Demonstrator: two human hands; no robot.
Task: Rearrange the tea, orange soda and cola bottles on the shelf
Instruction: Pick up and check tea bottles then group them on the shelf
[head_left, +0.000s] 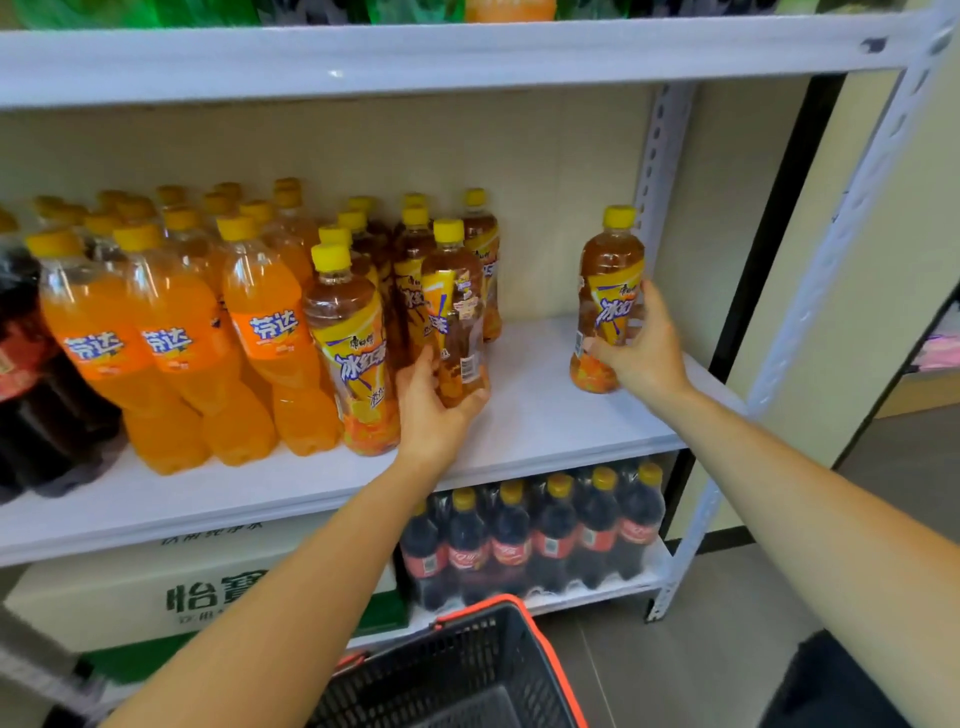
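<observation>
Left hand, right hand — tea bottles

One yellow-capped clear plastic tea bottle is upright in the right hand. A second tea bottle is gripped low by the left hand. Orange plastic soda bottles and dark cola bottles stand left of that hand.

Single head-worn wide-angle view.
Looking forward and down, close in on the middle shelf; upper shelf across the top, shopping basket at the bottom edge.

Hands: two. Held tea bottles: two. Basket: one. Carton: one.
</observation>
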